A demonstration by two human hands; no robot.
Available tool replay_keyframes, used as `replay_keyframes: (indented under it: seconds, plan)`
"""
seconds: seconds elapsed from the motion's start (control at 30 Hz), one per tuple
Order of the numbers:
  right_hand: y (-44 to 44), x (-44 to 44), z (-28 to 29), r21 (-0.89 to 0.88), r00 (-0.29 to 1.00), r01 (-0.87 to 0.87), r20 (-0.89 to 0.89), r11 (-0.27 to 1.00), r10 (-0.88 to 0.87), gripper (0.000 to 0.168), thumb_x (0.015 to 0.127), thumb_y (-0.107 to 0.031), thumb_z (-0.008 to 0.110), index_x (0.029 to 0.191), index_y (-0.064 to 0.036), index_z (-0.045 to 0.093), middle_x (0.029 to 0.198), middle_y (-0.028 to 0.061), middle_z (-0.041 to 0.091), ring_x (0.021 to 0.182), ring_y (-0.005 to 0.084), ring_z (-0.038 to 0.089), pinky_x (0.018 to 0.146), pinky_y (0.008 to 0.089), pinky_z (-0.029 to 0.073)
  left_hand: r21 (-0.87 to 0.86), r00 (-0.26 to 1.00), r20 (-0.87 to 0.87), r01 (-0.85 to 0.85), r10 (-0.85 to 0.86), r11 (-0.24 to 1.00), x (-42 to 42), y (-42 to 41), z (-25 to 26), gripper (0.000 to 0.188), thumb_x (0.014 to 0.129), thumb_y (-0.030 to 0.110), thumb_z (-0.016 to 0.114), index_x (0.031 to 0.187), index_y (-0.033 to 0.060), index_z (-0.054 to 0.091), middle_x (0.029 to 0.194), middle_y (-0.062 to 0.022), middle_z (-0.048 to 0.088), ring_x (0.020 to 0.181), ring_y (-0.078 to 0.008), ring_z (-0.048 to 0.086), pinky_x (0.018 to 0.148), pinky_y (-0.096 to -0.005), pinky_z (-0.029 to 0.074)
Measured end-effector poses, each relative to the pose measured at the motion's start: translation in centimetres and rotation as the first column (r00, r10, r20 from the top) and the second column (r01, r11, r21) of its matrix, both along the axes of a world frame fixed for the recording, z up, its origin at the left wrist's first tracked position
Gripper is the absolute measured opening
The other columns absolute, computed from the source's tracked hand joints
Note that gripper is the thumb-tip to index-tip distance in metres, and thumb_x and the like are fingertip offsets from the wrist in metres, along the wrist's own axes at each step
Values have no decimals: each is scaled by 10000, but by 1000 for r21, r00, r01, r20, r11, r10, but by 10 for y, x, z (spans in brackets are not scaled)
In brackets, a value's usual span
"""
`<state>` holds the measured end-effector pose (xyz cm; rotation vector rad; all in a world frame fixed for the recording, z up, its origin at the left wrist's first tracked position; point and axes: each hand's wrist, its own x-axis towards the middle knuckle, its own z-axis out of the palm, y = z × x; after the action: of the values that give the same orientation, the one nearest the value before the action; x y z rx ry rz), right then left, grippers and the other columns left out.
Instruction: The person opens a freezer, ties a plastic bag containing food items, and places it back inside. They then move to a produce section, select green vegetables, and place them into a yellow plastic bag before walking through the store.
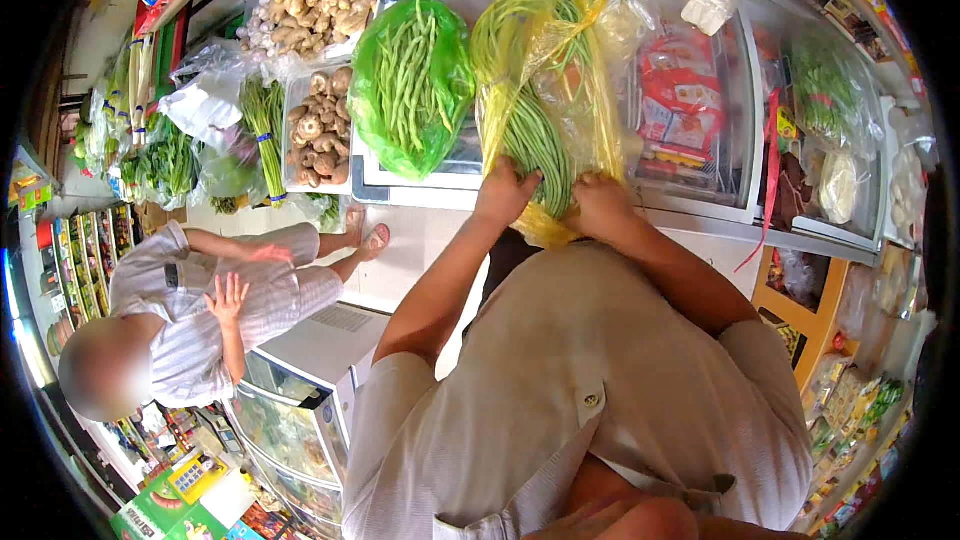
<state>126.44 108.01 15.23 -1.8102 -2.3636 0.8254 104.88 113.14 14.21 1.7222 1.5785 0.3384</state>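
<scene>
A yellow plastic bag (611, 131) full of yardlong beans (536, 142) lies on the chest freezer before me, its near edge drawn towards my belly. My left hand (508, 191) grips the bag's left edge, with the thumb against the beans. On the opposite side, my right hand (602, 202) holds the bag's edge, its fingertips partly hidden. Between both hands the bundled beans hang down towards the near edge. Just left of this bag rests a green plastic bag (364, 82) with shorter green beans (409, 75) in it.
Shiitake mushrooms (320, 127), ginger (319, 7) and asparagus-like green stalks (262, 135) lie to the left. Red packages (681, 90) sit under the freezer's glass at right. Another person (225, 277) stands at left, both hands raised, near a glass-fronted cabinet (292, 420).
</scene>
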Motion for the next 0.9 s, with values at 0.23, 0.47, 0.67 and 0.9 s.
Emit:
replay_keyframes:
  seconds: [0.23, 0.47, 0.67, 0.9]
  plan:
    - [-8, 7, 1, 76, 985, -106, -129, 991, 115, 338, 741, -341, 755, 876, -32, 734, 974, 145, 664, 982, 358, 629, 926, 478, 479, -456, 759, 541, -97, 362, 885, 13, 5, -28, 410, 891, 183, 696, 1197, -59, 569, 1019, -148, 708, 865, -242, 707, 712, -356, 575]
    - [-27, 29, -16, 344, 995, 33, -95, 938, -1, 400, 775, -262, 730, 1072, 0, 669, 1070, 175, 638, 1123, 357, 583, 959, 496, 467, -713, 412, 631, -23, 657, 700, 18, 17, 1, 324, 889, 105, 650, 1178, -33, 603, 1062, -146, 696, 926, -257, 699, 821, -402, 593]
    - [-21, 13, -5, 94, 844, 405, -422, 909, -332, 560, 810, -273, 732, 1248, 4, 519, 1105, 233, 635, 987, 422, 640, 835, 487, 523, -797, 297, 585, 40, 755, 602, 21, 13, 3, 331, 893, 139, 638, 1213, 59, 611, 1103, -102, 696, 999, -269, 683, 853, -447, 573]
    - [25, -7, 8, -303, 910, 375, -60, 876, -410, 646, 781, -426, 751, 1157, 57, 545, 1055, 272, 682, 986, 442, 675, 851, 504, 530, -772, 349, 603, 30, 717, 634, 32, -5, 6, 407, 909, 115, 670, 1284, 138, 514, 1185, -66, 648, 1075, -252, 639, 852, -490, 549]
